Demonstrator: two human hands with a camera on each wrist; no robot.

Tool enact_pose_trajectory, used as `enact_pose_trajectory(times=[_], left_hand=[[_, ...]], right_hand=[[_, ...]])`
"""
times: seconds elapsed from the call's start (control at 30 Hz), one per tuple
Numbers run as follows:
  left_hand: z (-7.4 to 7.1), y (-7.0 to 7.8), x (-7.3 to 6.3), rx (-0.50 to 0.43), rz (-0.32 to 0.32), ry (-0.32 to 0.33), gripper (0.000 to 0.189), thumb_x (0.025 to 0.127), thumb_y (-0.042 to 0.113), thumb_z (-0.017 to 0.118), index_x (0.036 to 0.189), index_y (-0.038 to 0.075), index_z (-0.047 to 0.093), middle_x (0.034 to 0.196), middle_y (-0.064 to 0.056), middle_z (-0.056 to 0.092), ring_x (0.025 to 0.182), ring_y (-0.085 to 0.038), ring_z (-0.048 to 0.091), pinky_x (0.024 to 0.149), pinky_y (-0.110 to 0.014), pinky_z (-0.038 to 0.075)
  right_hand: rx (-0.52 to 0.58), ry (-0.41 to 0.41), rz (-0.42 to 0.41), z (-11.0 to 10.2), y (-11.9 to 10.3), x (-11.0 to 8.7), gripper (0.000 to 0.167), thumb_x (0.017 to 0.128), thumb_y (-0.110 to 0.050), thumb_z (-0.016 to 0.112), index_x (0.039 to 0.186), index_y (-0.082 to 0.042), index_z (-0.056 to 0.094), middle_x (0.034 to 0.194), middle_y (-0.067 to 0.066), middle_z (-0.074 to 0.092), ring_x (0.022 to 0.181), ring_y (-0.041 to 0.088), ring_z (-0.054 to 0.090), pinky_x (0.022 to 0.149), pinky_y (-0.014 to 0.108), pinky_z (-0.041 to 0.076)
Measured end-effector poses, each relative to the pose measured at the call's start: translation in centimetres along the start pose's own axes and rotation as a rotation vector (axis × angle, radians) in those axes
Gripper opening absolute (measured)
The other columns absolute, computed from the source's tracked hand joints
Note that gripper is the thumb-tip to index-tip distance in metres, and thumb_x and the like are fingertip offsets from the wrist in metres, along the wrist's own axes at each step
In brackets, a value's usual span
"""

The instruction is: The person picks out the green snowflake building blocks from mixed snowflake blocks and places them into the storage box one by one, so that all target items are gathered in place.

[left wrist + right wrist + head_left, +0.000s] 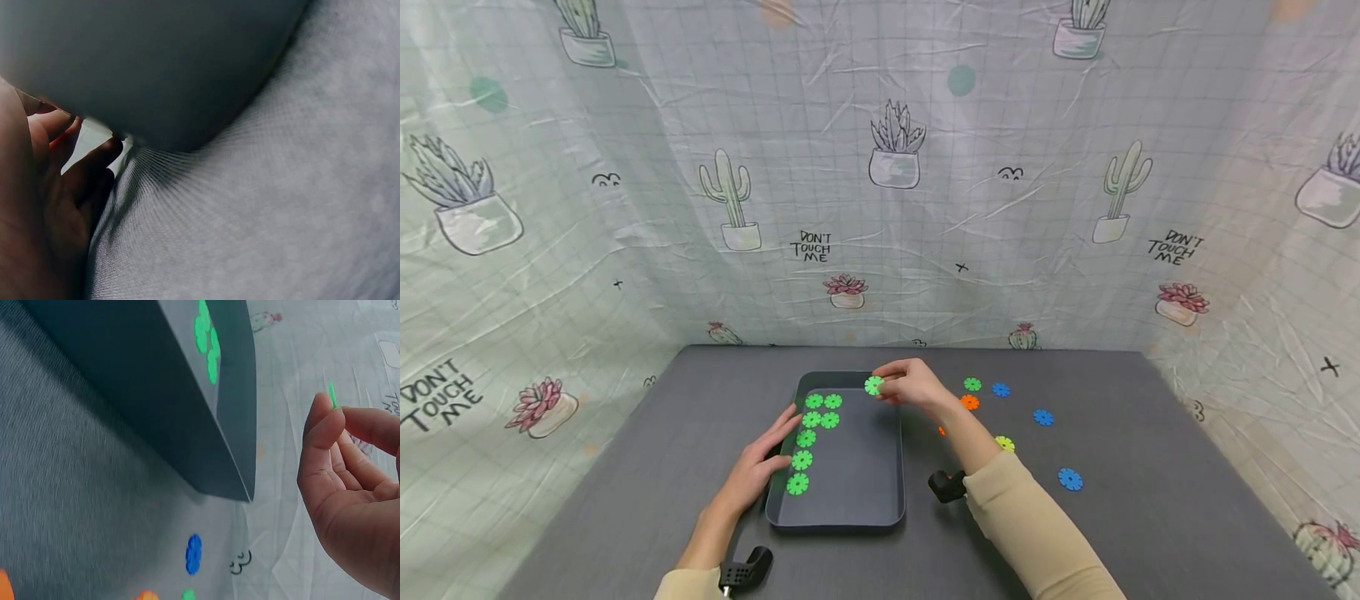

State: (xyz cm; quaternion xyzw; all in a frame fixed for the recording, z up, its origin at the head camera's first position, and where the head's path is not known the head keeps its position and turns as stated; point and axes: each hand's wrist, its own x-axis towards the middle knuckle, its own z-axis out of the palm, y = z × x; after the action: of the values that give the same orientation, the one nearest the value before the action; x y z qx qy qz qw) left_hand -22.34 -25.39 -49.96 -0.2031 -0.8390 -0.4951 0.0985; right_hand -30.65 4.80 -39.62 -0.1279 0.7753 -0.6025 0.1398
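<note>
Between thumb and fingertips, my right hand (913, 386) pinches a green notched, flower-shaped disc (872, 385) over the far right corner of a dark grey tray (861, 475). The right wrist view shows the held disc (332, 395) edge-on, above the tray rim. Inside the tray, several like green discs (806, 438) lie along the left side, with a second column begun at the far end. My left hand (756, 468) rests at the tray's left edge, fingers extended and touching the rim. The left wrist view shows its fingers (94, 162) beside the tray's dark wall (156, 69).
Right of the tray, loose discs lie on the grey table (1150, 500): a green one (972, 384), an orange one (970, 402), a yellow one (1005, 443) and several blue ones (1071, 479). My right forearm partly covers this area. A printed curtain (895, 233) hangs behind the table.
</note>
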Motion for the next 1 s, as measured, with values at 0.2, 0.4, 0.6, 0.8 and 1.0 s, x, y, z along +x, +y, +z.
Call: enact_pose_trajectory(times=[0.2,0.4,0.6,0.8,1.0], left_hand=[[-0.1,0.0,-0.1,0.014,0.015,0.004,0.061,0.087,-0.002,0.063,0.147,0.003,0.052,0.160,-0.014,0.035,0.146,-0.039,0.029,0.109,-0.044,0.029],[-0.2,0.0,-0.1,0.017,0.020,-0.003,0.061,0.088,-0.002,0.062,0.148,0.003,0.051,0.160,-0.015,0.034,0.146,-0.038,0.029,0.107,-0.058,0.029],[-0.1,-0.2,0.1,0.036,0.022,-0.003,0.063,0.086,-0.002,0.062,0.147,0.001,0.051,0.159,-0.018,0.035,0.145,-0.041,0.031,0.105,-0.064,0.028],[0.0,0.0,0.1,0.020,0.014,-0.005,0.062,0.086,-0.002,0.061,0.148,0.002,0.051,0.160,-0.015,0.034,0.146,-0.040,0.029,0.106,-0.067,0.025],[0.0,0.1,0.1,0.007,0.010,-0.008,0.061,0.088,-0.001,0.060,0.149,0.003,0.050,0.161,-0.012,0.033,0.148,-0.037,0.026,0.108,-0.067,0.022]], right_hand=[[0.012,-0.027,0.005,1.4,-0.4,0.7,0.034,0.092,0.001,0.062,0.125,0.006,0.067,0.101,0.014,0.074,0.084,0.024,0.072,0.075,0.034,0.056],[0.046,-0.061,0.020,2.7,-0.3,1.7,0.035,0.093,0.003,0.060,0.128,0.008,0.065,0.103,0.015,0.073,0.102,0.039,0.070,0.087,0.045,0.055],[0.070,-0.081,0.029,3.9,0.5,2.2,0.034,0.093,0.003,0.060,0.126,0.008,0.066,0.110,0.022,0.070,0.098,0.036,0.071,0.087,0.046,0.054],[0.098,-0.106,0.027,5.1,1.1,2.6,0.034,0.093,0.004,0.059,0.126,0.010,0.065,0.109,0.023,0.070,0.102,0.040,0.069,0.087,0.045,0.054],[0.094,-0.129,0.044,6.2,1.6,3.0,0.033,0.092,0.006,0.059,0.124,0.010,0.066,0.101,0.018,0.071,0.099,0.040,0.070,0.083,0.044,0.056]])
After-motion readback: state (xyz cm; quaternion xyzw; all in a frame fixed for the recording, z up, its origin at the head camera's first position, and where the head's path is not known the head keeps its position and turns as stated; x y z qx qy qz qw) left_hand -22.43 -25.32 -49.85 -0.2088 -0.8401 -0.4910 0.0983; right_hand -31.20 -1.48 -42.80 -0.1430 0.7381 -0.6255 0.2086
